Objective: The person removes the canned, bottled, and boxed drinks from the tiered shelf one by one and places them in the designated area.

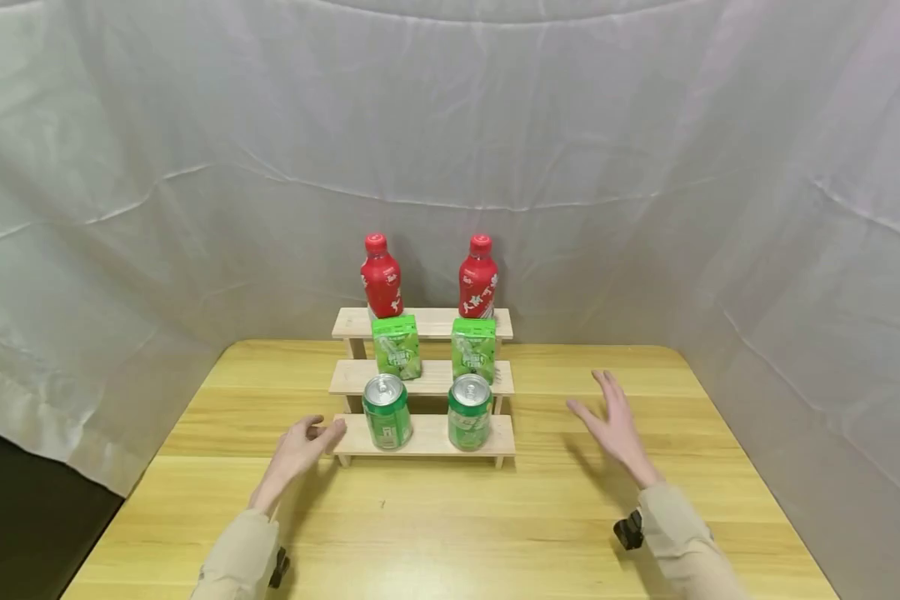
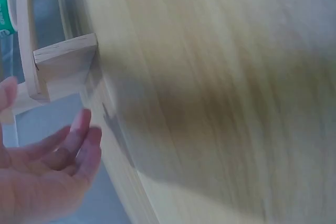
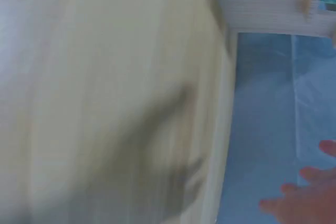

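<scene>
The bench (image 1: 435, 533) spans the bottom of the head view. Mid-frame stands the three-tier wooden rack (image 1: 429, 435), probably stiff and light itself but tippy when loaded; the lowest shelf's ends look the best hold. Lower left, the left hand (image 1: 300, 450), empty, fingers loosely bent, is just beside that shelf; contact is unclear. Right of centre, the right hand (image 1: 617, 427) is spread, empty. Red bottles (image 1: 478, 283) top the rack; green cans (image 1: 388, 423), likely slick, stand lowest; green cartons (image 1: 474, 350), likely crushable, between.

the left hand (image 1: 300, 450) hangs loosely curled, the right hand (image 1: 617, 427) splayed.
</scene>
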The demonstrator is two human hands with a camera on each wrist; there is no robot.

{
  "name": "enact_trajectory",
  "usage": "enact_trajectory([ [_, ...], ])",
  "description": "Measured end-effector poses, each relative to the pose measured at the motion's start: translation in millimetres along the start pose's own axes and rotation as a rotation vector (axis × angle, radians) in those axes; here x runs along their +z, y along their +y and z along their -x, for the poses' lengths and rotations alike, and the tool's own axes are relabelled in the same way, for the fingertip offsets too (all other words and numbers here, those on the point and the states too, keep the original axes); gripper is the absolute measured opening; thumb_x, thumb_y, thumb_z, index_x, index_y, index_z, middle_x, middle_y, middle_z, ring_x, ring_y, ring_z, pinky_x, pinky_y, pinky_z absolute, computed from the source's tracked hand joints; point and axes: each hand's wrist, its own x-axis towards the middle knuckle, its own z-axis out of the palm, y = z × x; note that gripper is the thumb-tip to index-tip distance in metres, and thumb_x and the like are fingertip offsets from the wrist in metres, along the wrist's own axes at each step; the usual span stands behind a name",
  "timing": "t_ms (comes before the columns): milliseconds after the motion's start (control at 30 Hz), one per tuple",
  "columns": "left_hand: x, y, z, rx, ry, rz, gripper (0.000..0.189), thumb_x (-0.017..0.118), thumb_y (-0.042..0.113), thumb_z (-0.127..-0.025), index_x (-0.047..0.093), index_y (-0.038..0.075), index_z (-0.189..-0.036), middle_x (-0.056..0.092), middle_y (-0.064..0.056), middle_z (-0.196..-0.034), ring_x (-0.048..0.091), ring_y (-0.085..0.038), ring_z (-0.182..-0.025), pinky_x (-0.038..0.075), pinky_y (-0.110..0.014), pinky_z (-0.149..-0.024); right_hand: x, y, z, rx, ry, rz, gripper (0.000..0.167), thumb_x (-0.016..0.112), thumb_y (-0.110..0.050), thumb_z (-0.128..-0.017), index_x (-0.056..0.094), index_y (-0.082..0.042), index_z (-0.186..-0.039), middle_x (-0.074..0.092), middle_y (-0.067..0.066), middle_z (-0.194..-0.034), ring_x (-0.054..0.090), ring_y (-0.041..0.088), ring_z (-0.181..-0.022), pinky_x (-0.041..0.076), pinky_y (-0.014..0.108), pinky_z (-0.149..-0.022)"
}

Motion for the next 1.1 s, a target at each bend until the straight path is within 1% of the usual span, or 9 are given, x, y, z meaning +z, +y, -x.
enact_trajectory([
  [100,-0.3,1.2,-0.1,0.013,-0.001,-0.003,0.072,0.056,0.044,-0.102,0.043,-0.014,-0.141,0.056,-0.036,-0.136,0.056,-0.049,-0.126,0.047,-0.058,-0.107,-5.9,-5.0,-5.0,-0.024,-0.018,-0.092,0.08,0.066,-0.031,-0.096,0.022,-0.003,-0.158,0.011,0.028,-0.166,0.011,0.051,-0.152,0.013,0.074,-0.119],
  [200,-0.4,2.6,-0.7,0.012,0.001,-0.005,0.064,0.058,0.039,-0.101,0.051,-0.014,-0.134,0.059,-0.036,-0.133,0.058,-0.048,-0.124,0.049,-0.056,-0.105,-12.3,-11.6,-10.4,-0.05,-0.035,-0.167,0.079,0.068,-0.024,-0.096,0.024,-0.001,-0.157,0.018,0.028,-0.165,0.016,0.049,-0.152,0.017,0.067,-0.122],
  [333,-0.6,4.4,-2.3,0.008,0.006,-0.005,0.057,0.06,0.036,-0.101,0.057,-0.015,-0.129,0.062,-0.034,-0.128,0.061,-0.046,-0.119,0.052,-0.054,-0.102,-19.7,-22.7,-17.2,-0.098,-0.041,-0.237,0.074,0.068,-0.015,-0.095,0.028,0.002,-0.154,0.028,0.028,-0.161,0.023,0.048,-0.149,0.023,0.064,-0.122],
  [467,-0.8,6.8,-3.8,0.014,0.014,0.019,0.054,0.063,0.031,-0.1,0.058,-0.016,-0.125,0.066,-0.033,-0.121,0.066,-0.041,-0.109,0.056,-0.05,-0.096,-26.3,-33.6,-24.4,-0.13,-0.055,-0.278,0.068,0.068,-0.01,-0.095,0.034,0.003,-0.152,0.033,0.028,-0.158,0.028,0.046,-0.148,0.026,0.063,-0.121],
  [600,-0.4,9.2,-4.4,0.004,0.027,0.052,0.048,0.066,0.027,-0.098,0.062,-0.016,-0.12,0.071,-0.029,-0.108,0.07,-0.031,-0.094,0.06,-0.044,-0.087,-31.5,-41.6,-34.8,-0.146,-0.088,-0.287,0.066,0.068,-0.011,-0.095,0.035,0.0,-0.152,0.035,0.025,-0.158,0.03,0.044,-0.146,0.028,0.063,-0.12],
  [700,0.2,9.6,-4.6,-0.02,0.032,0.081,0.041,0.068,0.024,-0.097,0.066,-0.014,-0.114,0.074,-0.021,-0.096,0.067,-0.02,-0.084,0.059,-0.037,-0.078,-34.7,-48.4,-43.8,-0.158,-0.11,-0.287,0.067,0.068,-0.011,-0.095,0.035,0.0,-0.152,0.035,0.025,-0.158,0.031,0.043,-0.146,0.03,0.063,-0.119],
  [800,0.1,9.5,-5.5,-0.032,0.028,0.114,0.038,0.068,0.022,-0.096,0.068,-0.013,-0.11,0.073,-0.017,-0.089,0.064,-0.016,-0.078,0.057,-0.031,-0.073,-38.0,-57.5,-52.9,-0.165,-0.129,-0.292,0.068,0.069,-0.01,-0.094,0.035,0.0,-0.153,0.035,0.024,-0.159,0.032,0.042,-0.145,0.031,0.061,-0.12],
  [967,-1.2,10.3,-7.1,-0.04,0.033,0.128,0.041,0.07,0.023,-0.095,0.066,-0.014,-0.112,0.073,-0.021,-0.093,0.065,-0.017,-0.08,0.057,-0.032,-0.075,-45.0,-77.7,-66.7,-0.132,-0.169,-0.303,0.073,0.071,-0.016,-0.094,0.034,-0.002,-0.154,0.034,0.02,-0.162,0.031,0.041,-0.149,0.032,0.058,-0.12],
  [1100,-0.8,9.8,-7.7,-0.044,0.037,0.134,0.041,0.07,0.021,-0.095,0.066,-0.015,-0.112,0.074,-0.022,-0.094,0.065,-0.015,-0.079,0.057,-0.032,-0.075,-49.8,-97.4,-75.8,-0.11,-0.198,-0.319,0.073,0.072,-0.02,-0.094,0.035,-0.005,-0.154,0.033,0.018,-0.163,0.029,0.039,-0.151,0.034,0.056,-0.12],
])
